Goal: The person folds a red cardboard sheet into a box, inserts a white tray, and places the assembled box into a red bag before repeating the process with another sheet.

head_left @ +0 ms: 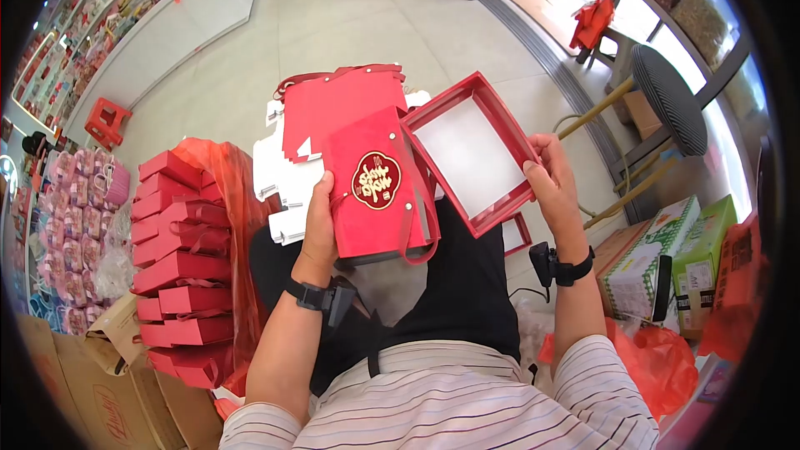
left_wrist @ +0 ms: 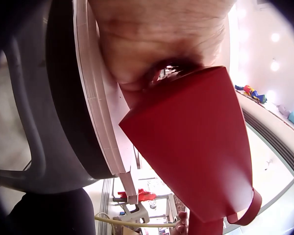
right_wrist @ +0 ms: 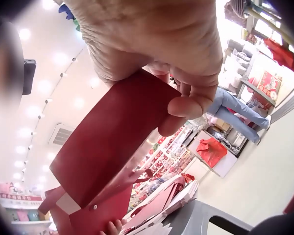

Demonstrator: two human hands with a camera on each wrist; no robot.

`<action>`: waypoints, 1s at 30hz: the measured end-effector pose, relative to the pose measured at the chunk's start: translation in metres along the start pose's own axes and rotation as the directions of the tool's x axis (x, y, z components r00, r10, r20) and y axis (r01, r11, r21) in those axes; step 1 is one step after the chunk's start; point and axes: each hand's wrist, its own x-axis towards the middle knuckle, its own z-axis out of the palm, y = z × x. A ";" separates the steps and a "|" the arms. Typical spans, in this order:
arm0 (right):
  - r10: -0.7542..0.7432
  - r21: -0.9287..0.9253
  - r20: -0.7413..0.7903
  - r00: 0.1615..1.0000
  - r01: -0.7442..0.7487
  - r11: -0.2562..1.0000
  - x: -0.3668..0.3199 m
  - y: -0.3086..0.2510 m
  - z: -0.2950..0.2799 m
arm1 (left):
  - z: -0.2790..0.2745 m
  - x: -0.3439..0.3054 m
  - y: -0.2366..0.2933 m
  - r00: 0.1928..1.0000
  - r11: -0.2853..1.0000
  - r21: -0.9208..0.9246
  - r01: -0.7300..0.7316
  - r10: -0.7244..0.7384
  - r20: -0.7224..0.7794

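Observation:
My left hand (head_left: 318, 221) grips the left edge of a red gift box (head_left: 354, 221) with a gold round emblem and a red ribbon handle. In the left wrist view, a plain red side of this box (left_wrist: 196, 142) fills the middle. To its right, my right hand (head_left: 556, 192) pinches the near corner of an open red box tray (head_left: 510, 125) with a white inner bottom, thumb inside the rim. The tray's outer wall (right_wrist: 112, 132) shows in the right wrist view. Tray and gift box overlap in the head view, over my lap.
Flat red box sheets (head_left: 325, 108) and white cards (head_left: 279, 171) lie just beyond, on a grey stool (left_wrist: 27, 112). Stacked red boxes (head_left: 183, 271) stand at left beside an orange plastic bag (head_left: 250, 258). A chair (head_left: 667, 100) and cartons (head_left: 650, 258) are at right.

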 end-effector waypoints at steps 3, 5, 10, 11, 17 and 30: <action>-0.001 -0.006 -0.013 1.000 0.001 1.000 -0.009 -0.011 0.010 | -0.003 -0.019 0.000 0.999 0.999 0.012 -0.044 0.044 0.002; 0.001 -0.012 -0.017 1.000 -0.001 1.000 -0.014 -0.019 0.019 | 0.002 -0.030 0.003 0.997 0.996 0.021 -0.082 0.082 -0.010; -0.008 -0.070 0.000 1.000 0.008 0.998 -0.018 -0.021 0.029 | -0.009 -0.044 0.004 0.984 0.985 0.017 -0.173 0.174 -0.026; -0.020 -0.069 -0.004 1.000 0.020 0.997 -0.018 -0.021 0.031 | -0.008 -0.047 0.005 0.983 0.983 0.018 -0.181 0.181 -0.027; -0.081 -0.102 -0.074 0.994 0.073 0.992 -0.019 -0.019 0.044 | -0.009 -0.058 -0.001 0.982 0.981 0.046 -0.190 0.190 0.002; -0.137 -0.148 -0.082 0.987 0.124 0.981 -0.016 -0.019 0.056 | -0.017 -0.058 0.009 0.990 0.989 0.065 -0.130 0.134 -0.055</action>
